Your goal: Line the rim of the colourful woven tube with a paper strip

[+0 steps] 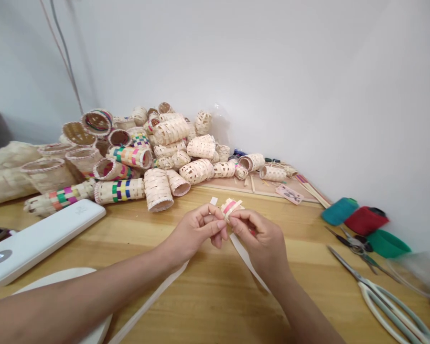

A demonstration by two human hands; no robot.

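Between my fingertips is a small woven basket piece [231, 206] of pale strips with a pink band. My left hand [205, 225] pinches its near left edge, thumb against forefinger. From the other side my right hand [258, 234] also pinches it, and the two thumbs almost meet. Long pale flat strips trail from the hands: one strip [154, 298] runs down to the lower left, another strip [245, 255] passes under my right hand. The exact spot gripped is hidden by the fingers.
A big heap of woven baskets [157, 188] fills the back left. A white power bank [46, 239] lies at left. On the right are scissors [383, 296], small snips [356, 244], and thread cones in blue [340, 211], red [365, 220] and green [387, 243].
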